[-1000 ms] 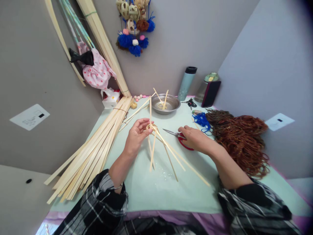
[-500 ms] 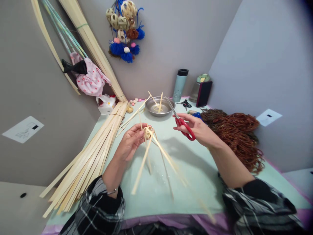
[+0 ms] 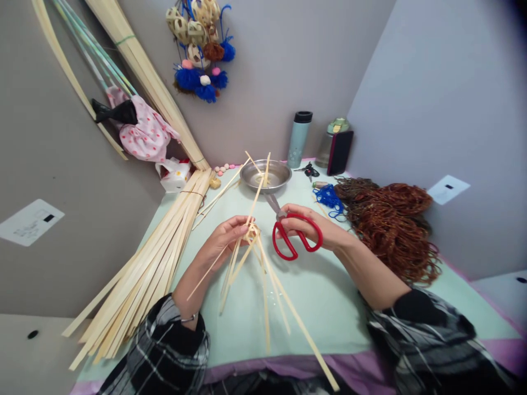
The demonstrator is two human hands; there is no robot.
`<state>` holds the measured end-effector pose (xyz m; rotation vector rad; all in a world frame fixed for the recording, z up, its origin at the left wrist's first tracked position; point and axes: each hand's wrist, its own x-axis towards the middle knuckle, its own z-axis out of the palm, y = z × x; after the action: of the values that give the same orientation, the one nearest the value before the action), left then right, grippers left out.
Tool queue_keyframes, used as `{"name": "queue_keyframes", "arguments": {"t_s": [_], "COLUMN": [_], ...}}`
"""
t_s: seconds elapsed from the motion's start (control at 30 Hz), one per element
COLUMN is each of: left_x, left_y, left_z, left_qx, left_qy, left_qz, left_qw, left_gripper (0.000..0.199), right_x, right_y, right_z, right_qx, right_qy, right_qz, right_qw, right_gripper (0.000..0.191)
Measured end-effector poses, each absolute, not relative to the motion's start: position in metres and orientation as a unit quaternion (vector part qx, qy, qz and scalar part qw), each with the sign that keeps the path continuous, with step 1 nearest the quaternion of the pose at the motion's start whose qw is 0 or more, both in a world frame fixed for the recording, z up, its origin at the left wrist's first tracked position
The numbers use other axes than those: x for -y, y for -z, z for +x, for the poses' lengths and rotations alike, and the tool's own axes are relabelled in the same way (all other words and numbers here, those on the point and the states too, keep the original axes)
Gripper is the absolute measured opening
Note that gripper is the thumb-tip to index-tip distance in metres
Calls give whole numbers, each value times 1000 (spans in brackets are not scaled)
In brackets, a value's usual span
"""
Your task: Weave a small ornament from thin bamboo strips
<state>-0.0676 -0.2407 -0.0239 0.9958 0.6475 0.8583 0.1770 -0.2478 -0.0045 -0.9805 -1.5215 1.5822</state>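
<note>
My left hand (image 3: 224,241) pinches a small woven ball of bamboo strips (image 3: 252,233). Several long loose strip ends fan out from the ball toward the table's front edge, and one points up toward the metal bowl. Just to the right, my right hand (image 3: 307,222) holds red-handled scissors (image 3: 294,233) by one handle loop. Their handles are spread apart, and the blades point up and away toward the bowl, apart from the woven ball.
A metal bowl (image 3: 265,175) with strips in it stands at the back. Flat bamboo strips (image 3: 152,269) lie in a bundle at left; brown cord (image 3: 391,225) is heaped at right. Behind are a blue tumbler (image 3: 300,140), black scissors (image 3: 310,171) and a phone (image 3: 341,153).
The scissors have turned in my right hand, their handles now spread and hanging lower. The woven ball has turned in my left hand, and its strips fan out differently.
</note>
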Motion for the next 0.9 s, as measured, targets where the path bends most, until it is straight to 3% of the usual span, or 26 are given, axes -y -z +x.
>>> {"name": "queue_keyframes", "arguments": {"t_s": [0.2,0.47,0.77,0.9], "left_x": [240,237,241,238], "left_y": [21,31,27,28], "left_z": [-69,-67,-66,-68], "left_qx": [-323,-324,-323,-321], "left_qy": [-415,-368,-344,-371], "left_qz": [445,493,507,489], "left_qw": [725,719,721,721], "left_gripper": [29,26,24,28], "right_x": [252,247,245,237], "right_y": [1,7,12,23], "right_z": [176,181,179,187], "right_qx": [637,712,686,728], "right_qy": [-597,-526,-490,-282], "right_qz": [-379,-382,-454,-580], "right_qw": [307,265,288,232], "right_gripper": [56,61,51,36]}}
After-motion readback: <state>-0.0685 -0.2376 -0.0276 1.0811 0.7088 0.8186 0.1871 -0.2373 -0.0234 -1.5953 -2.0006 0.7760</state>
